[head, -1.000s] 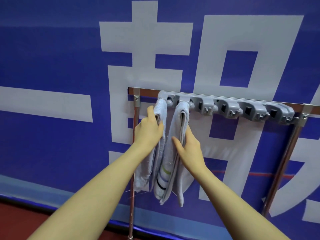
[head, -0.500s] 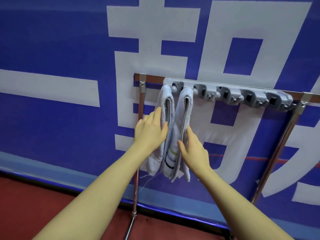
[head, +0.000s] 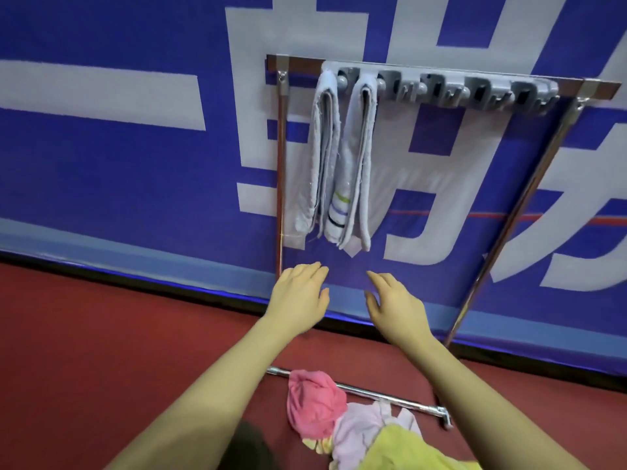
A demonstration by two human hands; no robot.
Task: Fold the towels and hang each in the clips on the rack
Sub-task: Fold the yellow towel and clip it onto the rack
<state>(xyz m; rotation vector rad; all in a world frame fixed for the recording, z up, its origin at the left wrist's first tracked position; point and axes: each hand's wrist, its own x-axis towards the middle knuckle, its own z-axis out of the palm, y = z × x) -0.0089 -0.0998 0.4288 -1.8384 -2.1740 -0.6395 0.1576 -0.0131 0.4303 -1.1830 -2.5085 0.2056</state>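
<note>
From the head view, both hands have come off the two folded grey-white terry towels (head: 339,157) and dropped below them. The left hand (head: 298,296) and right hand (head: 395,305) hover with an open grip, fingers spread, holding nothing. The towels hang side by side from the leftmost clips of the grey plastic clip rail on its chrome rack (head: 441,88). That pair looks done. Near on the red floor lies a heap of pink, lilac and yellow towels (head: 353,425), likely next.

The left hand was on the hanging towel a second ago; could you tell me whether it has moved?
Yes. The left hand has dropped off the plain grey towel and is now open below its bottom edge.
</note>
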